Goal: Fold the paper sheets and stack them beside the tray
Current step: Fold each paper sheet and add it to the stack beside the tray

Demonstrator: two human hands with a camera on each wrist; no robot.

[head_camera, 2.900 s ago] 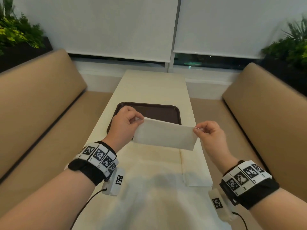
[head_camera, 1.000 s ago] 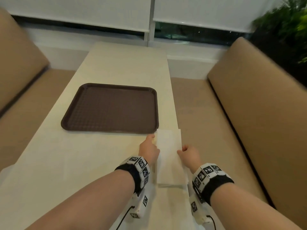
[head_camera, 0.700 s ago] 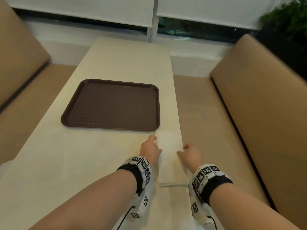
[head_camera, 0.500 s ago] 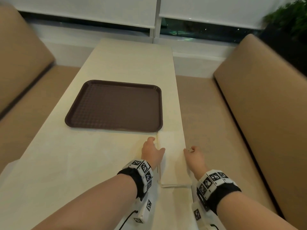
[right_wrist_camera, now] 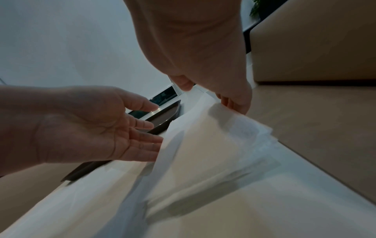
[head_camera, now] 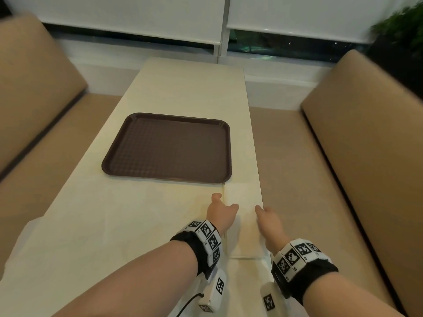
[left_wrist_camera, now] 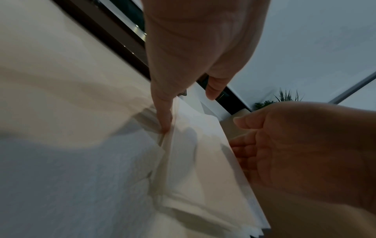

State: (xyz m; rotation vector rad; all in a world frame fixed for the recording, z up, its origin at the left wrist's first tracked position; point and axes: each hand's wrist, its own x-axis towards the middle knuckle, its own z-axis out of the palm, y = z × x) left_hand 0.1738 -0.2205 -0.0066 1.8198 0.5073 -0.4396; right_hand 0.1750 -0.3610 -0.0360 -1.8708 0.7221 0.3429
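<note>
1. The left hand (head_camera: 220, 209) and right hand (head_camera: 267, 217) flank the stack (head_camera: 243, 216), fingers straight and loose, gripping nothing.
2. The sheet held aloft seconds ago now lies folded on the stack, on the bench (head_camera: 114, 225) just beside the tray (head_camera: 169, 147).
3. One more sheet looks done.
4. How many layers is hard to tell; remaining sheets are unclear.
</note>
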